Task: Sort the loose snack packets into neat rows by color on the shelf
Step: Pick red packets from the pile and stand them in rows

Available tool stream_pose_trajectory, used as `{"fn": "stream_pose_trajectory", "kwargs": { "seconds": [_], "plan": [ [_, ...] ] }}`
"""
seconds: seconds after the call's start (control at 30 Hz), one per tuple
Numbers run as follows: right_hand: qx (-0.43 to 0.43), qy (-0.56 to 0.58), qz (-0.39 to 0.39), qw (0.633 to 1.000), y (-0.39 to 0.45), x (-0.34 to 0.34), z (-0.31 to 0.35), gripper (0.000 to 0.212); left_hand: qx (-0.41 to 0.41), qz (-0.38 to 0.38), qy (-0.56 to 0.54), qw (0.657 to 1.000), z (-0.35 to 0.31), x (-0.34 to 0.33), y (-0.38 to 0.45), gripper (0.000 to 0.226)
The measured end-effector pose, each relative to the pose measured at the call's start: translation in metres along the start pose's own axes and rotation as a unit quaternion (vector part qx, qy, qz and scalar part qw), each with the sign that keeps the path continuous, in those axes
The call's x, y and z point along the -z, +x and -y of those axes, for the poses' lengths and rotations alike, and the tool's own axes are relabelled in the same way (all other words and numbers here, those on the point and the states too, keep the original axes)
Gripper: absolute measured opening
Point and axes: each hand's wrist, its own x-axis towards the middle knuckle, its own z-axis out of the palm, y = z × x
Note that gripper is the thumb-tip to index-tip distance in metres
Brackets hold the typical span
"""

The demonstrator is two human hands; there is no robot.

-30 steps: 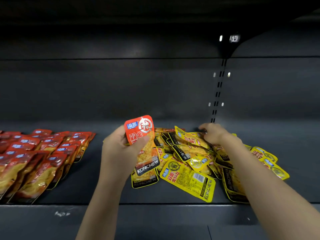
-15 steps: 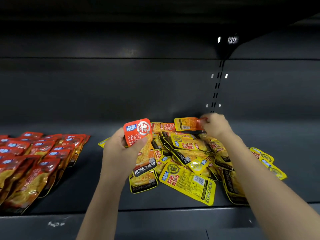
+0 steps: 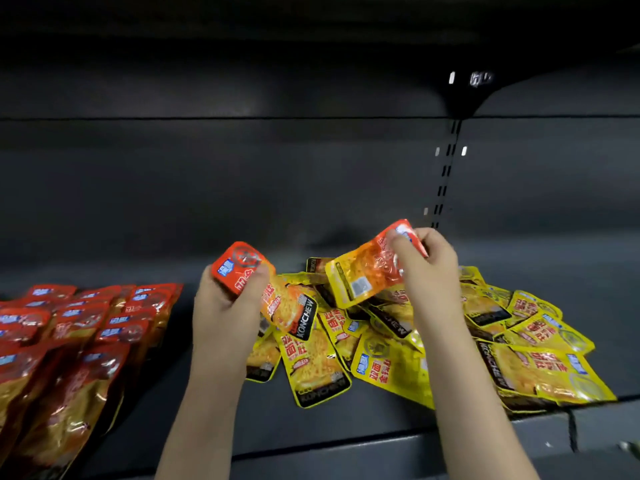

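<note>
Above the yellow heap (image 3: pixel 433 344), at one o'clock, red packet (image 3: pixel 374 271) lifted clear, pinched by its top edge in right hand (image 3: pixel 429 268); likely light, floppy, slick foil, best held at the seam; left hand (image 3: pixel 225 303) curled round another red packet (image 3: pixel 263 289); sorted red rows (image 3: pixel 79 323) at nine o'clock.

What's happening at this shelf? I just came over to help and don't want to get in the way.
A person is sorting snack packets by color. The left hand holds a red packet, and the right hand pinches another red packet lifted above the loose yellow pile. Red packets already lie in rows at the left of the shelf. The yellow pile is not yet arranged.
</note>
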Motion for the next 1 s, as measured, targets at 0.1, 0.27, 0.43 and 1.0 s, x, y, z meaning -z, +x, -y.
{"fn": "stream_pose_trajectory", "kwargs": {
  "seconds": [0.1,0.27,0.43,1.0],
  "plan": [
    [-0.018,0.043,0.013,0.999,-0.024,-0.017,0.009,0.025,0.015,0.006,-0.026,1.000,0.001,0.014,0.007,0.014],
    [-0.054,0.201,0.030,0.978,-0.044,-0.047,0.021,0.030,0.018,0.048,-0.055,0.997,-0.003,0.038,0.017,0.022],
    [-0.078,0.333,0.066,0.938,-0.056,-0.069,0.032,0.036,0.029,0.082,-0.096,0.992,-0.008,0.062,0.023,0.021],
    [-0.089,0.171,0.211,0.958,-0.093,-0.132,0.041,0.042,0.051,0.111,-0.066,0.990,-0.022,0.143,0.047,0.020]
  ]
}}
